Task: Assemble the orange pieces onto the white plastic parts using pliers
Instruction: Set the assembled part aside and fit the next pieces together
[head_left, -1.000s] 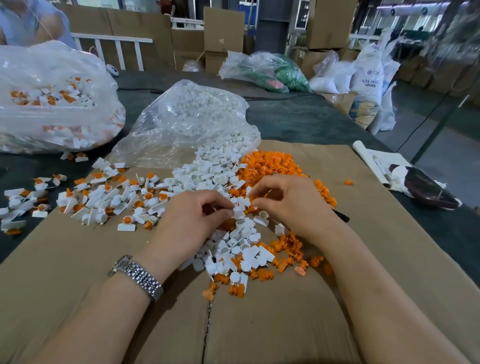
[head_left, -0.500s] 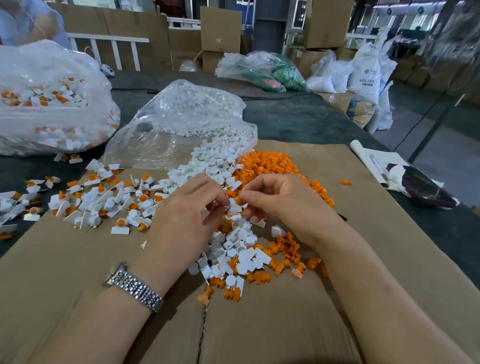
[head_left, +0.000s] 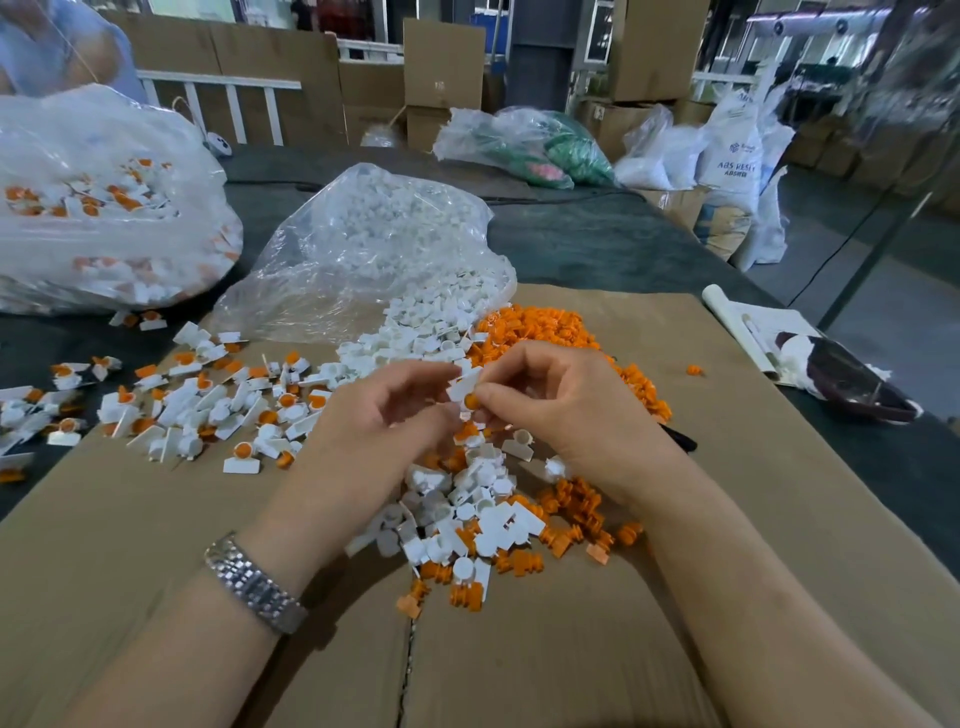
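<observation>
Where the frame cuts off the left edge, a clear bag (head_left: 104, 208) of white-and-orange parts runs out of sight, its contents blurred by the plastic. Assembled pieces (head_left: 208, 410) lie scattered on the cardboard (head_left: 130, 545) over the worktop (head_left: 597, 239). The left hand (head_left: 384, 415), fingers curled, pinches a white plastic part (head_left: 464, 385) raised above the loose pile (head_left: 467, 514). The right hand (head_left: 550, 410) pinches an orange piece (head_left: 471, 400) against that part; how far it is seated is hidden by fingertips. A dark handle (head_left: 684, 442), perhaps the pliers, pokes out from behind the right wrist, mostly hidden. Behind lies the orange heap (head_left: 540, 327).
</observation>
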